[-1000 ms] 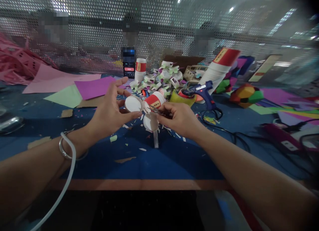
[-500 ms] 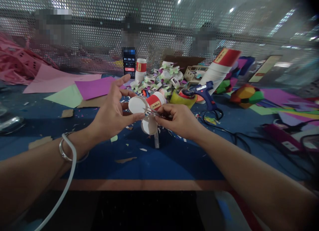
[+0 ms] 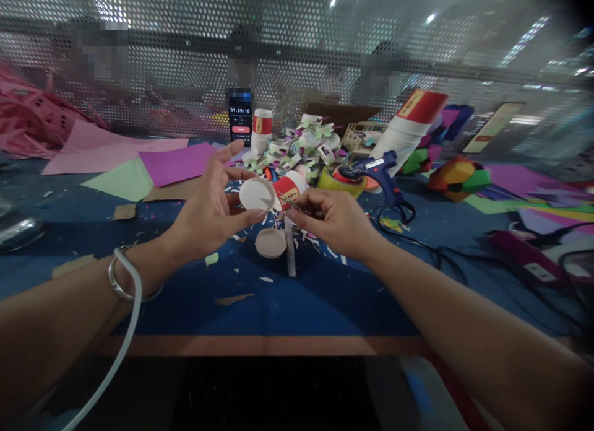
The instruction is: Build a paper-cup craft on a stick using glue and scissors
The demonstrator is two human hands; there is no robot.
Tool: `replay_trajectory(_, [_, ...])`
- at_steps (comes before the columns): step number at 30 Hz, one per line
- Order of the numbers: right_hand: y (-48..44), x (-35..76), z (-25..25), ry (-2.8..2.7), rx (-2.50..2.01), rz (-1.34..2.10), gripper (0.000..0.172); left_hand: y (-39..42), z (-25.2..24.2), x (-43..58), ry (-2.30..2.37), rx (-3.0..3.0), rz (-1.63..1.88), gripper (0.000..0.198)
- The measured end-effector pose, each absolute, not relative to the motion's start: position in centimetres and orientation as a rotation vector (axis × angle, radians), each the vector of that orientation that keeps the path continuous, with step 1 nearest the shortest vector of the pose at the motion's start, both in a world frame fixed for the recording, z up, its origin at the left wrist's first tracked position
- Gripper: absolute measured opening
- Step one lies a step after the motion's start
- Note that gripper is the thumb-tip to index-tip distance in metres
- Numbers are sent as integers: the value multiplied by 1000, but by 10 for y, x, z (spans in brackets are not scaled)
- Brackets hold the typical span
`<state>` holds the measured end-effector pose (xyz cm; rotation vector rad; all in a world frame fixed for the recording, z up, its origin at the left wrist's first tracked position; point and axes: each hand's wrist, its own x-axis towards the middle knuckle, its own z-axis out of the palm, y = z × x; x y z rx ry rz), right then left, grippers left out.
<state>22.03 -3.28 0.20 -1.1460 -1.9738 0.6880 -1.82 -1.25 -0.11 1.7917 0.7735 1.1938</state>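
My left hand (image 3: 208, 199) pinches a white round paper cup bottom (image 3: 257, 195) by its edge, thumb below and fingers behind. My right hand (image 3: 331, 217) is closed round slim metal scissors (image 3: 291, 204), their handles hidden in the fingers and their pointed end just right of the disc. A second cup bottom (image 3: 271, 243) shows below both hands, over the blue tabletop. Beside it a clear stick (image 3: 291, 251) reaches toward me. Just behind the hands lies a red-and-white paper cup (image 3: 291, 187) on its side, partly covered by my right hand.
Farther back are a heap of white-green cut pieces (image 3: 310, 143), a phone with a timer (image 3: 240, 118) and a leaning stack of cups (image 3: 408, 130). A blue glue gun (image 3: 383, 171) trails a black cable. Coloured sheets (image 3: 174, 161) and paper scraps litter the table.
The lower cup bottom has shifted down and left, away from my right hand. The held one has tilted slightly, and the scissors' tips have drawn back from its face.
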Motion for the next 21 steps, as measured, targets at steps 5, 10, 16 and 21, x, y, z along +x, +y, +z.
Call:
replay_trajectory(5, [-33, 220, 3, -1937, -1137, 648, 33, -19, 0, -16, 755, 1806, 1160, 98])
replay_trajectory(10, [-34, 220, 3, -1928, -1157, 642, 34, -15, -1, -17, 760, 1735, 1138, 100])
replay_trajectory(16, [-32, 217, -2, -2106, -1225, 594, 21, -4, -8, -23, 839, 1690, 1150, 99])
replay_trajectory(21, [-33, 212, -5, -2238, -1319, 494, 12, 0, -13, -26, 907, 1765, 1193, 95])
